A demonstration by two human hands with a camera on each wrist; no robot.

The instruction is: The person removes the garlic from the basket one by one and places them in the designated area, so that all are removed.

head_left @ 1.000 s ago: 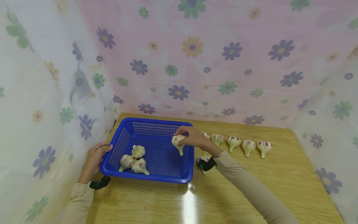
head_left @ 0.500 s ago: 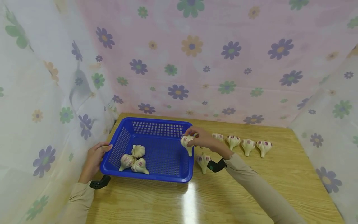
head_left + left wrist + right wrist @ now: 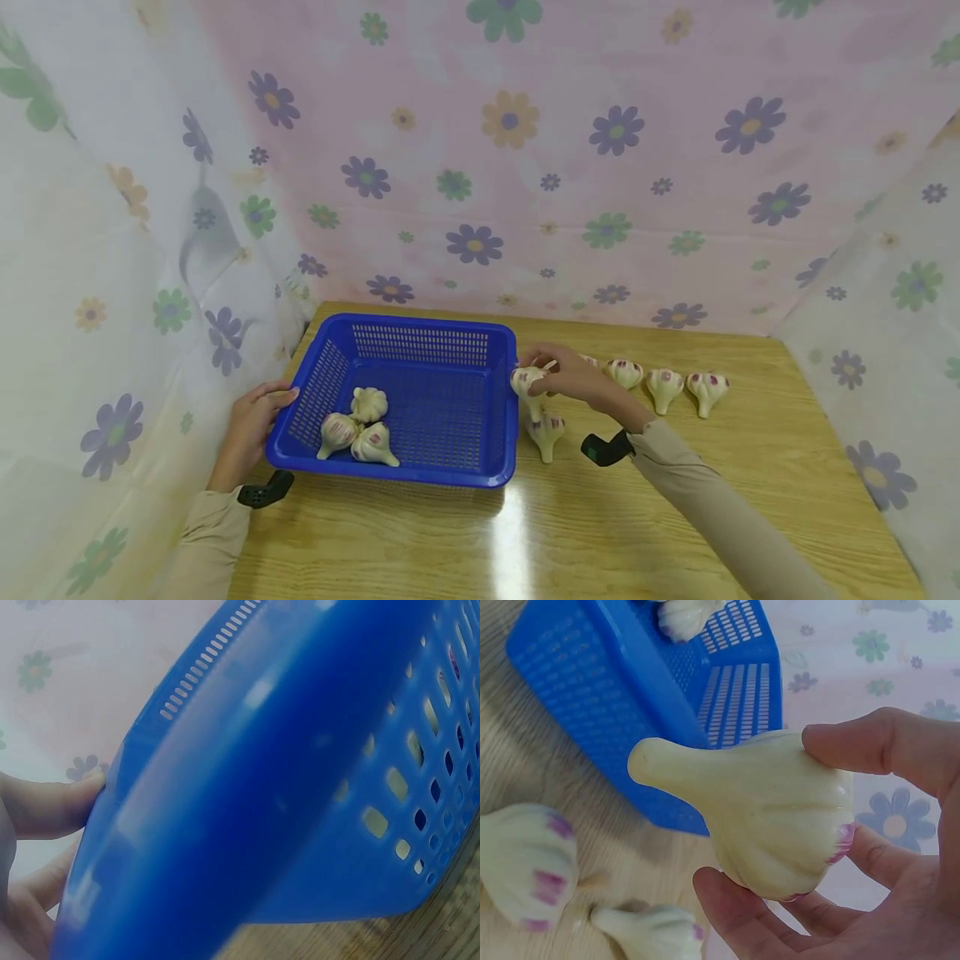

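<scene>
My right hand (image 3: 573, 375) holds a cream garlic bulb (image 3: 772, 814) with purple patches between thumb and fingers. This bulb is just outside the right rim of the blue plastic basket (image 3: 427, 479), and its neck points toward the basket in the right wrist view. Another garlic bulb (image 3: 546, 435) lies on the table just in front of the held one. My left hand (image 3: 251, 429) grips the basket's left rim, thumb on top; the left wrist view shows the thumb (image 3: 56, 802) at the rim. Inside the basket, three garlic bulbs (image 3: 339, 433) sit clustered at the front left.
A row of garlic bulbs (image 3: 664, 390) lies on the wooden table (image 3: 720, 492) to the right, one partly hidden behind my right hand. Flowered cloth (image 3: 510, 167) hangs behind the table and along both sides.
My right hand has carried the garlic bulb rightward, from over the basket's inside to beyond its right rim. My left hand keeps its grip, and the three bulbs inside stay put.
</scene>
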